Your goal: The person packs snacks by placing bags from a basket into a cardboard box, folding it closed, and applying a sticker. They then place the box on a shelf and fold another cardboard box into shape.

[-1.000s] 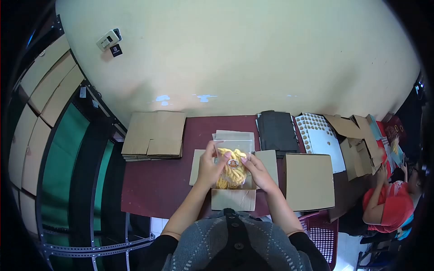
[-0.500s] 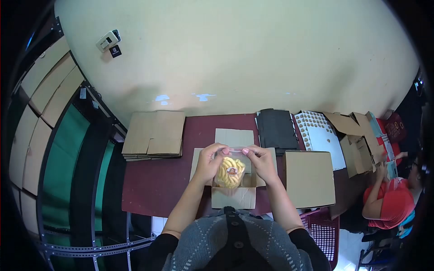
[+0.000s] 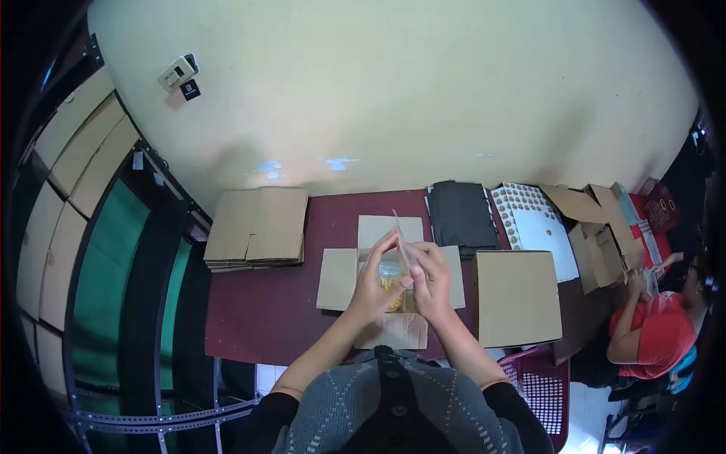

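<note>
Above an open cardboard box (image 3: 339,280) on the dark red table, my left hand (image 3: 372,291) and my right hand (image 3: 432,281) hold a clear plastic bag (image 3: 404,246) between them. The bag is turned nearly edge-on, its upper end sticking up past my fingertips. My left fingers press along its left side and my right fingers along its right side. Yellow snack pieces (image 3: 394,304) show below and between my hands; whether they are in the held bag or in the box I cannot tell. The box flaps are spread outward.
Flattened cardboard (image 3: 257,227) is stacked at the left. To the right are black sheets (image 3: 463,219), a sticker sheet (image 3: 556,242), a closed carton (image 3: 518,299) and an open carton (image 3: 597,257). A purple basket (image 3: 544,393) stands below. A person in red (image 3: 658,337) works at far right.
The bag has turned from facing me to nearly edge-on. My hands have come closer together around it, leaving the top edge they were pinching. The left box flap shows more.
</note>
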The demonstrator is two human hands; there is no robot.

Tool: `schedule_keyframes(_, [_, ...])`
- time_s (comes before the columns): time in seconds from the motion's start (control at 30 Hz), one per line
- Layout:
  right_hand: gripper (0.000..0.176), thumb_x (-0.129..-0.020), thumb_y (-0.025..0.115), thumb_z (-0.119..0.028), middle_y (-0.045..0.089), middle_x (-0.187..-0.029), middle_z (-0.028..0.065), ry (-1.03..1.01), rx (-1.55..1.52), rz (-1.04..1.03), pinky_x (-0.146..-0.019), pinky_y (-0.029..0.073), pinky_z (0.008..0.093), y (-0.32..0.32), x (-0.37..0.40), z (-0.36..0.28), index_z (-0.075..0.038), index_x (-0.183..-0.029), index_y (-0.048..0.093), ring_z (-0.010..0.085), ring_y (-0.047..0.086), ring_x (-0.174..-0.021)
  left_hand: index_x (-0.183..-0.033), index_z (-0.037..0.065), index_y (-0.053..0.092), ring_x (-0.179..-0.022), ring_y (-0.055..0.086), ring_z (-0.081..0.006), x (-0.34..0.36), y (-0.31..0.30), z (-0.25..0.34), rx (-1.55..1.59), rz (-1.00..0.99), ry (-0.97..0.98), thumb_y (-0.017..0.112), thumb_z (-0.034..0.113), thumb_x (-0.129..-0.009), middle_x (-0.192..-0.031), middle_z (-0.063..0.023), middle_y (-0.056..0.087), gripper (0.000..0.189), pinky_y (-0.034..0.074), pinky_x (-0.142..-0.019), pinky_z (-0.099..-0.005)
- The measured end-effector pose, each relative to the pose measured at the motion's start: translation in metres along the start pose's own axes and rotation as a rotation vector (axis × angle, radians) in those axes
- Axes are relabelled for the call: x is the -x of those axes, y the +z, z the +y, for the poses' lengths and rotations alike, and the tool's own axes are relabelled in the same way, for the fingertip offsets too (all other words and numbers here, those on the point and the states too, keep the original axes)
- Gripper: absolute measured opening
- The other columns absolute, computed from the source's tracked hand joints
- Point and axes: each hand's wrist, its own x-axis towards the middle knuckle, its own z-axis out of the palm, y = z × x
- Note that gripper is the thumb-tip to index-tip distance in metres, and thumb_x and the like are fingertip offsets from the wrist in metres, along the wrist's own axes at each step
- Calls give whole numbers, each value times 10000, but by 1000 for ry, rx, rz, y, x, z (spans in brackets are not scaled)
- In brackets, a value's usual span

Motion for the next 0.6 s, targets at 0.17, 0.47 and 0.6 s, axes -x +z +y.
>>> schedule_keyframes(0.17, [239, -774, 687, -97, 546, -1064, 139, 73, 45, 36, -886, 414, 347, 8, -5, 5, -4, -987, 630, 268, 521, -1023, -1216, -7, 507, -1039, 588, -242, 5, -8, 15, 167, -36, -222, 627, 325, -853, -1164, -154, 589, 506, 287, -1055, -380])
schedule_keyframes(0.47, [133, -788, 680, -60, 644, -879, 61, 450, -408, -120, -797, 430, 267, -17, -3, 4, 0, -907, 677, 145, 580, -847, -1053, -36, 602, -921, 636, -254, -9, -42, 16, -33, -351, -214, 423, 311, -958, -881, -177, 665, 402, 214, -1113, -442])
schedule_keyframes(0.6, [186, -865, 609, -138, 635, -910, 81, 474, -387, -273, -801, 420, 273, -30, 4, 12, 10, -950, 684, 140, 563, -877, -1140, -50, 543, -1024, 577, -218, -10, -58, 21, 44, -604, -370, 365, 335, -979, -976, -169, 643, 453, 290, -1065, -385])
